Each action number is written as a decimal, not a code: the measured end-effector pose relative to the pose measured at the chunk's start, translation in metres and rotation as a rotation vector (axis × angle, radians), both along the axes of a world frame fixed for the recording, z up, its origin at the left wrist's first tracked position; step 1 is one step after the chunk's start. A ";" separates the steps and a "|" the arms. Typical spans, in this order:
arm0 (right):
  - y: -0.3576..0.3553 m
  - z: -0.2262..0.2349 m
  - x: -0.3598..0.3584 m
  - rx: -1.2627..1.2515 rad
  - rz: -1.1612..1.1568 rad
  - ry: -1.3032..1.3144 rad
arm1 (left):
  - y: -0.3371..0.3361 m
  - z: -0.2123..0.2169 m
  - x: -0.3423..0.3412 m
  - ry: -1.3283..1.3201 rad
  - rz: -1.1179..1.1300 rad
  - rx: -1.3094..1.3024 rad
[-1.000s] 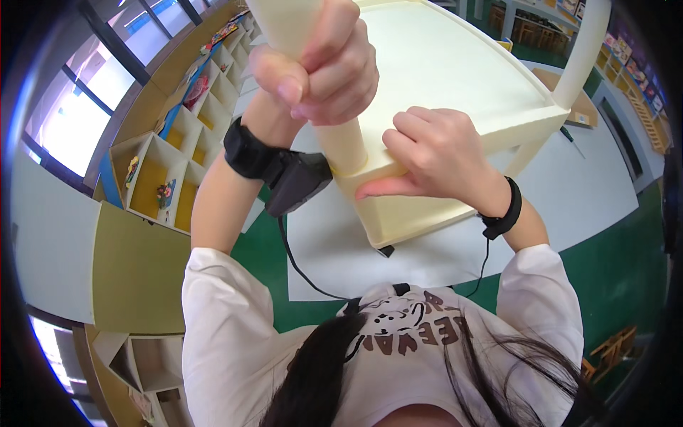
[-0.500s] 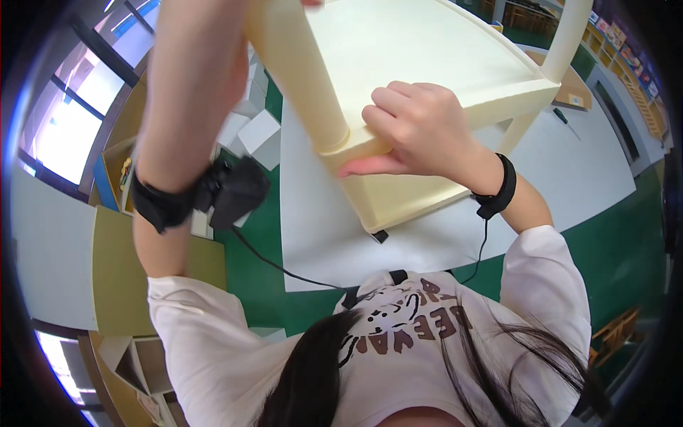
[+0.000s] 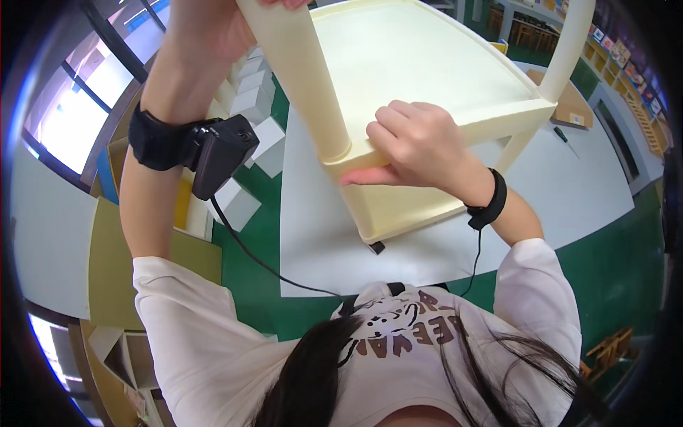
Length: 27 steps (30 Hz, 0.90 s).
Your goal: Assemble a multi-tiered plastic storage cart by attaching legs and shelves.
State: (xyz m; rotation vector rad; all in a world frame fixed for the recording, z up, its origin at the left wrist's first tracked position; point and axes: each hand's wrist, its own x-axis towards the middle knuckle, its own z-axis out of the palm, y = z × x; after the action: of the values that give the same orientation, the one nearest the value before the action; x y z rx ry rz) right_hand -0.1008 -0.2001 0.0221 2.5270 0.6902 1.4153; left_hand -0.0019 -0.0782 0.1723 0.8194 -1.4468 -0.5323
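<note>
Gripping the near edge of the cream shelf unit (image 3: pixel 420 60) on the white surface (image 3: pixel 562 192) is the right hand (image 3: pixel 420 142); the left hand (image 3: pixel 224 35), partly cropped, touches the near-left post (image 3: pixel 302 85), its closure unclear.

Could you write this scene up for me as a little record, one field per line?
Main thing: cream rack on a white sheet
Left grip: at the near-left post, partly cut off by the picture's top
Right grip: closed over the rack's near edge, thumb pointing left
Wrists: black strap on the left, black band on the right
Tool: screwdriver on the sheet, right of the rack
</note>
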 end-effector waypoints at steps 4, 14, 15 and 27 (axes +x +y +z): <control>-0.001 0.000 0.000 0.018 0.015 -0.001 | -0.008 0.003 0.016 -0.030 -0.394 0.097; -0.001 0.000 -0.007 0.025 0.007 0.046 | 0.001 0.000 -0.004 0.077 -0.100 0.164; -0.001 -0.001 -0.007 0.030 0.001 0.049 | 0.003 0.004 -0.013 0.082 -0.112 0.161; 0.001 0.002 -0.003 0.037 -0.021 -0.007 | 0.006 0.040 -0.046 -0.041 0.492 -0.093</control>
State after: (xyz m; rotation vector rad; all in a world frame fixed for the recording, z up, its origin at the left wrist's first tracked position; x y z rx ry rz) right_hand -0.1033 -0.1992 0.0239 2.5485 0.6402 1.4426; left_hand -0.0475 -0.0721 0.2121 1.0722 -1.2359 -0.0750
